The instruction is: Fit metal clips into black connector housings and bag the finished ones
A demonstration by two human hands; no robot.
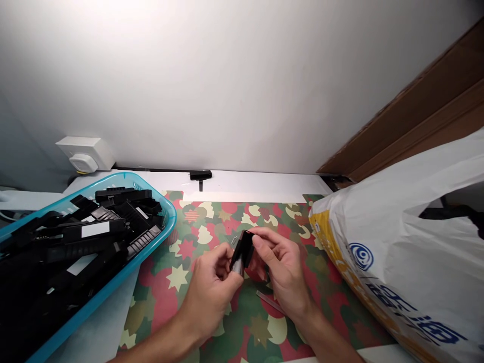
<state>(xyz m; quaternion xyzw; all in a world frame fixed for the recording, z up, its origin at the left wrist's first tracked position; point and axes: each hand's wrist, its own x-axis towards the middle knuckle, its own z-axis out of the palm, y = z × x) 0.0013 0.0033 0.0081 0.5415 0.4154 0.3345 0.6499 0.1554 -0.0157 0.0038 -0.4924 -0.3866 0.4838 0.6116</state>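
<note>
Between my two hands is a small black plastic part, tilted and held above the patterned sheet. My left hand pinches its lower left end with thumb and forefinger. On the other side, my right hand grips the upper right edge, its thumb near the top. The part's exact kind is not clear. A small metal clip or spring shows just left of the part's top. Under my right hand a thin clear strip lies on the sheet, partly covered.
A blue basket heaped with black plastic parts stands at left. A white plastic bag fills the right side, before brown cardboard. Near the wall lies a small black T-shaped piece. A camouflage-patterned sheet covers the table.
</note>
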